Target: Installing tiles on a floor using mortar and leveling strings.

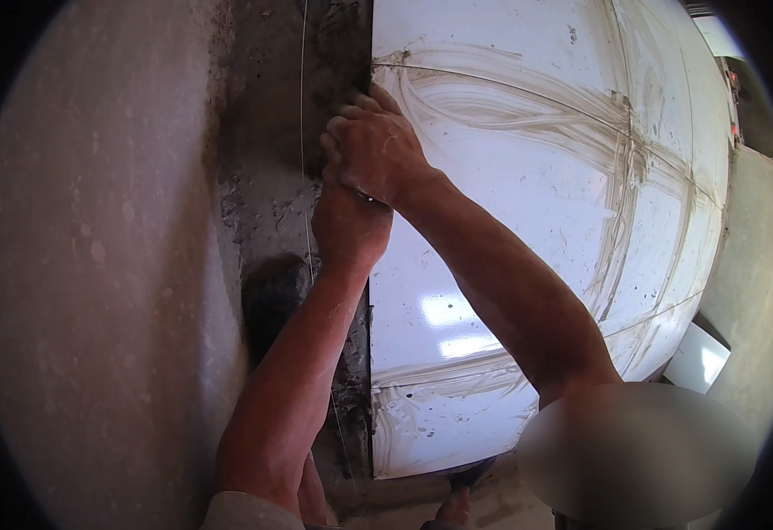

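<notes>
Our left hand [353,225] and right hand [378,147] meet at the left edge of the white tiles [515,181], grasp indiscernible; we judge these stiff, brittle, best held edgewise

Left hand's [351,228] fingers hidden under right hand [379,150]; can't tell what's gripped. String [303,115] partly behind left forearm [289,371]. Dark object [273,293] partly covered, unclear. White tiles [528,203] cut off at top, sleeve [250,512] at bottom. Blurred oval [638,455] masks lower right.
</notes>
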